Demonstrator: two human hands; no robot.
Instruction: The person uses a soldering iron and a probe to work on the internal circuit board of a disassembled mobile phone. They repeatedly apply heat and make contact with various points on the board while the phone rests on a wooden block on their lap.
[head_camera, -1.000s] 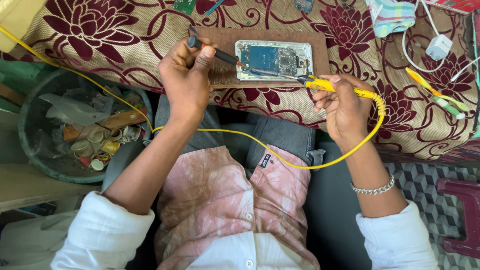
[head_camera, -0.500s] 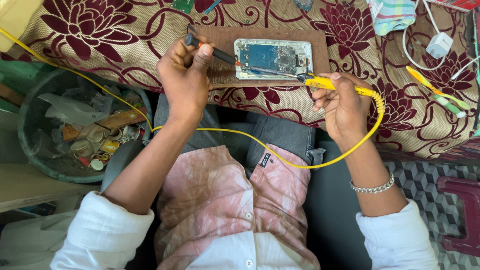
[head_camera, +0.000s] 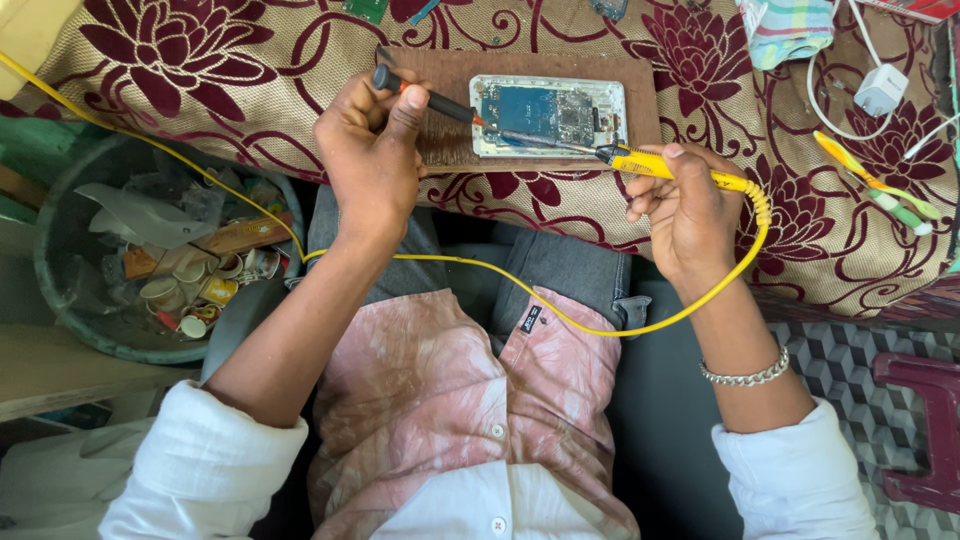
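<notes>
An opened phone (head_camera: 548, 116) with its blue circuit board showing lies on a brown wooden board (head_camera: 450, 75) on the flowered cloth. My left hand (head_camera: 372, 160) grips a black-handled screwdriver (head_camera: 425, 97) whose tip rests at the phone's left edge. My right hand (head_camera: 690, 212) holds a yellow soldering iron (head_camera: 655, 167); its metal tip reaches over the lower part of the circuit board. The iron's yellow cord (head_camera: 560, 318) loops across my lap and off to the upper left.
A round green bin (head_camera: 60, 300) full of scraps and paper cups sits at the left. A white charger with cable (head_camera: 880, 92), a yellow-green tool (head_camera: 875, 182) and a folded checked cloth (head_camera: 790, 28) lie at the right. A dark red stool (head_camera: 925, 430) stands lower right.
Both hands stay in nearly the same place; the soldering iron's tip and the screwdriver have shifted only slightly over the phone.
</notes>
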